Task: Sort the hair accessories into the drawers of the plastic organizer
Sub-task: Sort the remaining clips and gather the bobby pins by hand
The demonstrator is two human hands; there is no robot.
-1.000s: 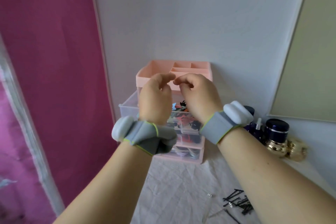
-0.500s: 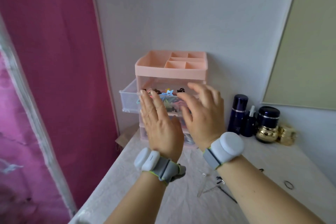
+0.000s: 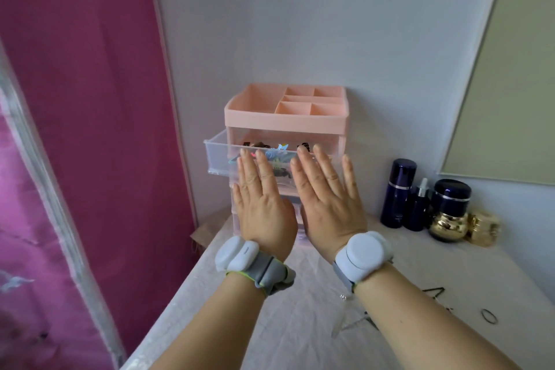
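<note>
**Top drawer filled, loose pins left on the table**

While the top drawer (image 3: pixel 217 156) of the pink plastic organizer (image 3: pixel 285 122) stands pulled out toward the near left, a person holds both hands flat in front of it, palms toward the unit. The left hand (image 3: pixel 262 201) and the right hand (image 3: pixel 327 204) are spread with straight fingers and hold nothing; whether the fingertips actually press on the clear drawer front cannot be told from this angle, though they lie right against it in the view.

Inside the open drawer sits a heap of hair accessories (image 3: pixel 277 153), among them a pale blue piece and several dark ones. The lower drawers are mostly hidden behind the hands, so their contents cannot be judged.

Sorting looks well advanced but not finished. On the near right of the cloth-covered table (image 3: pixel 300 324) a few dark hairpins (image 3: pixel 434 293) and a thin dark hair tie (image 3: pixel 489 316) lie apart from the organizer, not yet put away. The flat-handed pose suggests the drawer is about to be pushed shut, which would leave those loose pieces for another drawer or a second opening.

At the far right, against the wall, stand dark blue cosmetic bottles (image 3: pixel 399 192) and gold-based jars (image 3: pixel 449 228), beside the organizer but not touching it.
</note>
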